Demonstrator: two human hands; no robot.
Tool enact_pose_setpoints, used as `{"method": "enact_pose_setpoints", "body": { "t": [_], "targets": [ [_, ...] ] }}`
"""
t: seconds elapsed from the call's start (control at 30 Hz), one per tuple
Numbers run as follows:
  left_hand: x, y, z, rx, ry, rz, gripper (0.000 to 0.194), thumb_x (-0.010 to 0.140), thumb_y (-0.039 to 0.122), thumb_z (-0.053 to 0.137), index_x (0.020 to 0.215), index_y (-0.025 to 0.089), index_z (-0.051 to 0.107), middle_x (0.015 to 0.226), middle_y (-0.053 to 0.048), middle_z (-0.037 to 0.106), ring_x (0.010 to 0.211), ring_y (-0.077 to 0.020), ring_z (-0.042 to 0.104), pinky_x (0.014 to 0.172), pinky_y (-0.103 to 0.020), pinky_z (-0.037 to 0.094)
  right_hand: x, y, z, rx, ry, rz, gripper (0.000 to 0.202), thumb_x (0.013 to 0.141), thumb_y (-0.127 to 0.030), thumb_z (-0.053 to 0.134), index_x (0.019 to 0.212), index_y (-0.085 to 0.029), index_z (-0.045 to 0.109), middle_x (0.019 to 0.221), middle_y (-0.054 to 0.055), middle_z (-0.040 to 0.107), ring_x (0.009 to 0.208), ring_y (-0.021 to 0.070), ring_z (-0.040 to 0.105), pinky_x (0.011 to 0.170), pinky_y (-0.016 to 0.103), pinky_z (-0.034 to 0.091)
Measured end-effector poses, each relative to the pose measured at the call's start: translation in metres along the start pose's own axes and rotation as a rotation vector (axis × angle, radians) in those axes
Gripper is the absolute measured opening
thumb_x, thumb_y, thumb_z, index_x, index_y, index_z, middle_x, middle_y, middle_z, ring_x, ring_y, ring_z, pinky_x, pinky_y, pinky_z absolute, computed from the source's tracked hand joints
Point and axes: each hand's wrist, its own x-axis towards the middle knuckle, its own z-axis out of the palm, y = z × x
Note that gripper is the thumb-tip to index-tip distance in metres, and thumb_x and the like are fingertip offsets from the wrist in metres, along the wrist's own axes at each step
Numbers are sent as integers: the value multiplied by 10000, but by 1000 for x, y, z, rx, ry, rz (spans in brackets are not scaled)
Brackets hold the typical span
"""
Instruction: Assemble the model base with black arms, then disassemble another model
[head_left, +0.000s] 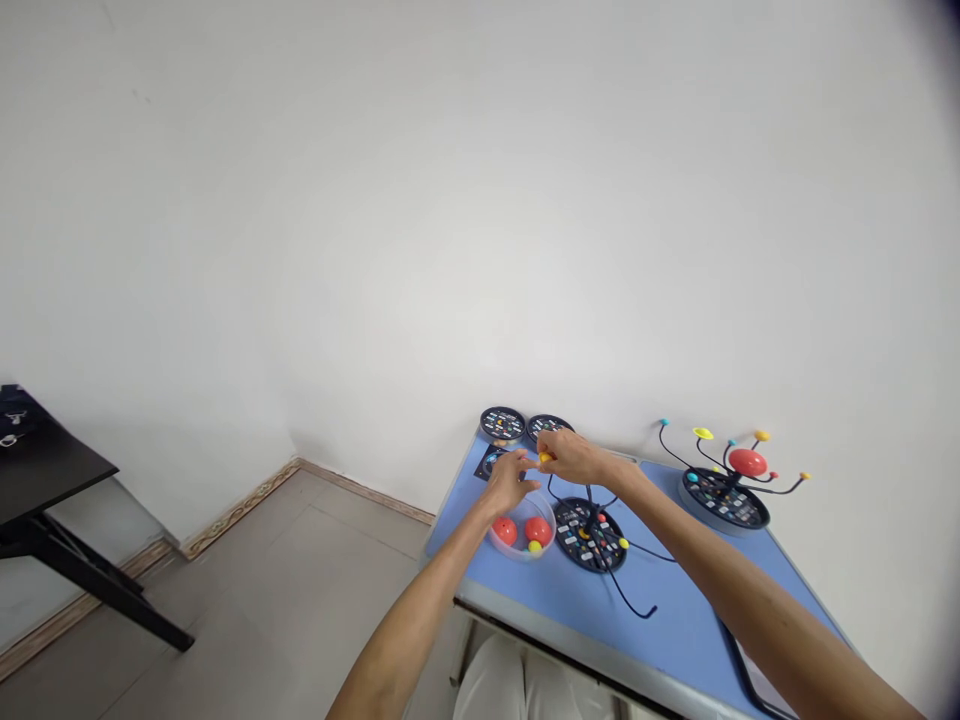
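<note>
My right hand (571, 456) pinches a small orange-yellow ball (546, 457) above the far side of the blue table. Just left of it is my left hand (510, 482), its thumb and fingers apart and pointing at the ball; whether a fingertip touches it is unclear. Beneath my left hand stands a clear plastic bowl (521, 555) with red balls (537, 531) and a yellow ball (535, 547). A round black base (576, 553) with curved black rods lies beside the bowl, partly under my right arm. One rod carries a small yellow ball (623, 543).
An assembled solar system model (724, 500) with a red centre ball stands at the table's right. Two round printed discs (502, 423) and a dark card (487, 462) lie at the back left. A tablet-like device (757, 680) is by my right forearm. A black table (52, 470) stands far left.
</note>
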Motion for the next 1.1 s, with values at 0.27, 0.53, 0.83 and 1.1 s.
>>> {"method": "enact_pose_setpoints", "body": {
  "t": [0.27,0.53,0.83,1.1],
  "targets": [
    [-42,-28,-53,-15,188,17,243,846,106,535,920,209,743,1015,-48,746,985,-182,674,932,-331,511,2,-48,40,72,-93,-50,226,812,-200,647,1030,-167,695,1003,82,731,940,197,664,714,217,423],
    [-78,-46,-64,-38,275,-33,247,833,164,507,878,190,749,932,-57,766,875,-190,692,812,-328,535,20,-77,67,-21,-123,89,245,872,-206,584,1055,-101,710,1063,197,721,1033,260,678,800,278,484],
    [-68,-33,-73,-91,287,-37,238,816,196,523,881,180,751,927,-70,767,854,-200,695,778,-321,527,4,-66,30,-3,-26,107,253,903,-326,553,1015,-178,726,1030,129,744,978,243,688,742,267,467],
    [-57,29,-16,-205,84,30,238,843,214,531,953,159,734,863,-59,742,715,-169,668,711,-285,527,-15,26,-22,11,113,322,247,888,-245,510,940,-195,746,986,94,745,923,215,673,691,256,413]
  ]
}}
